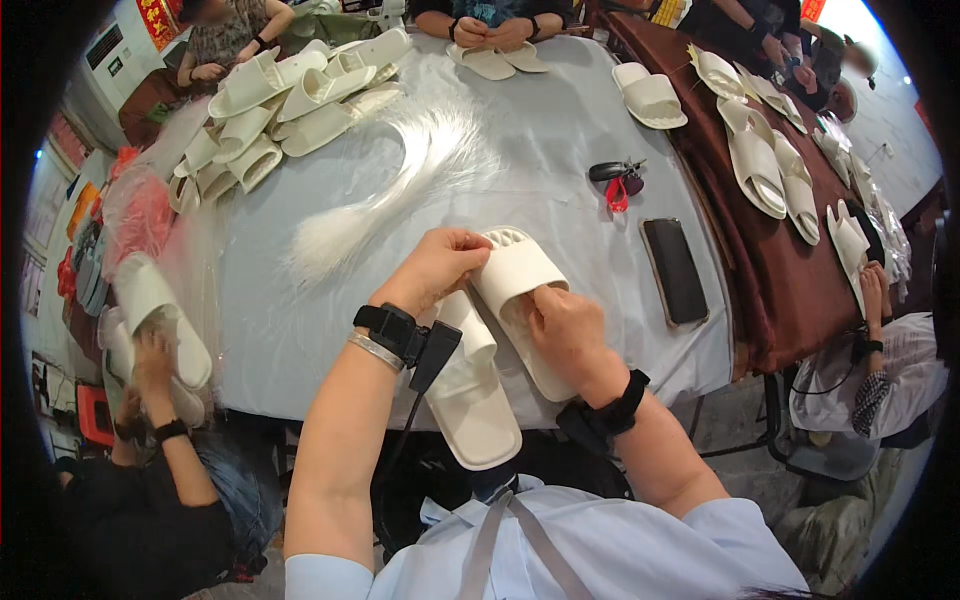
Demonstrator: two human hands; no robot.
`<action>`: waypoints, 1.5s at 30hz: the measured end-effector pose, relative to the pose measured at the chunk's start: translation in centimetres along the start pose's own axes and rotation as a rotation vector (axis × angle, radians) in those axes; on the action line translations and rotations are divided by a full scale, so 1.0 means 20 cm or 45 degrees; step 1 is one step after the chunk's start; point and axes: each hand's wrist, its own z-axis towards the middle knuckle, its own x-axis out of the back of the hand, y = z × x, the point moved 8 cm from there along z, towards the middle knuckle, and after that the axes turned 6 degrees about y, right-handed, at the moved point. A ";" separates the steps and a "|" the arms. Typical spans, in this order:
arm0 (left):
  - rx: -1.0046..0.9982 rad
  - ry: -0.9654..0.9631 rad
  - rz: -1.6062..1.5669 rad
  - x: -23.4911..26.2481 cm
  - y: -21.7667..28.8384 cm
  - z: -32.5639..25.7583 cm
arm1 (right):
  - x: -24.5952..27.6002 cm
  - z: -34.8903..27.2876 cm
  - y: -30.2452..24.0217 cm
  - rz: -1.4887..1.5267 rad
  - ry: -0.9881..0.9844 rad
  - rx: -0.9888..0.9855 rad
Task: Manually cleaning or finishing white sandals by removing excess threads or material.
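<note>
Two cream slide slippers are in front of me at the table's near edge. My right hand [570,335] is closed on the right-hand slipper [520,275], its fingers reaching under the strap from the foot opening. At that slipper's toe end, my left hand [440,265] is pinched together beside the strap; what the fingertips hold, if anything, is too small to make out. The other slipper [470,410] lies to the left, partly under my left wrist, its heel jutting over the edge. Beyond my hands, a bundle of thin whitish strands [420,170] curves across the table.
A heap of cream slippers [285,105] covers the far left of the grey-covered table [560,140]. Keys [617,172] and a dark phone [674,272] lie to the right. One slipper [650,95] rests farther back. Other people handle slippers around the table and a brown-covered surface [720,200].
</note>
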 end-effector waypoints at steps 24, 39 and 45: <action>-0.633 0.822 -0.097 0.10 0.06 -0.39 | -0.04 0.27 -0.27 0.824 0.092 0.403; -0.555 0.533 -0.504 0.12 -0.03 -0.35 | -0.03 0.26 -0.22 0.834 0.161 0.258; -0.524 0.395 -0.562 0.14 -0.04 -0.32 | -0.04 0.26 -0.27 0.819 0.045 0.340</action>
